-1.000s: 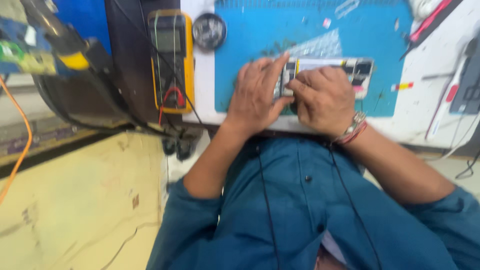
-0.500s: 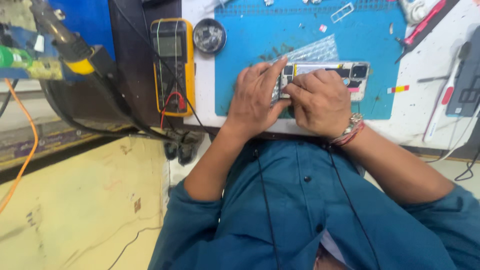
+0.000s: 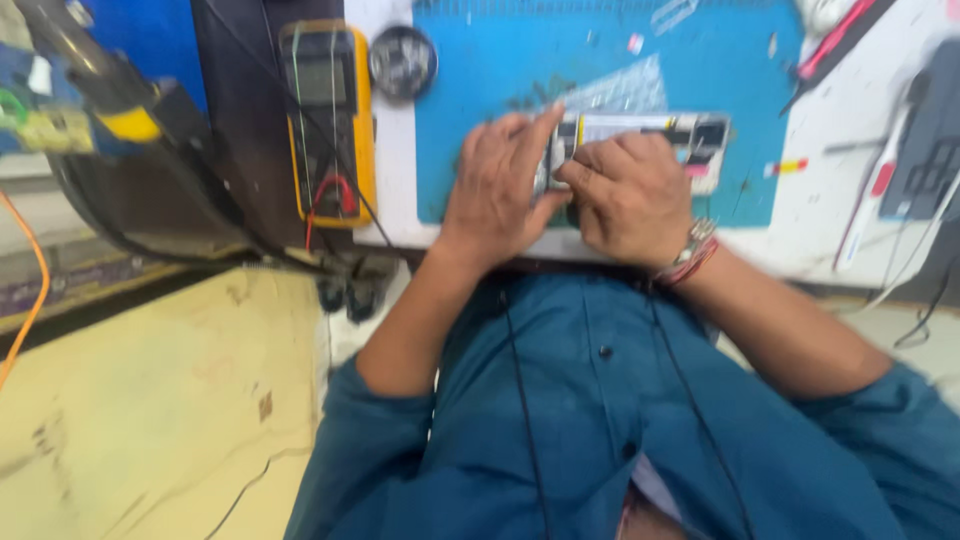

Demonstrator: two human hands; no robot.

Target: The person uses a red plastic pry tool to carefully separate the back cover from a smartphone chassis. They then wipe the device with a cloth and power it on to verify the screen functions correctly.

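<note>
Both hands, left hand (image 3: 497, 190) and right hand (image 3: 625, 195), are still pressing together on the opened phone (image 3: 650, 145) near the blue mat's (image 3: 480, 80) front edge, unmoved.

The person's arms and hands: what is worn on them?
Both hands, left and right, are bare, without gloves. Teal-blue sleeves are rolled up to the elbows. The right wrist carries a metal watch and a red thread band.

The opened phone (image 3: 655, 145) lies on the mat (image 3: 480, 90), with the multimeter (image 3: 330, 120) left of the mat.
</note>
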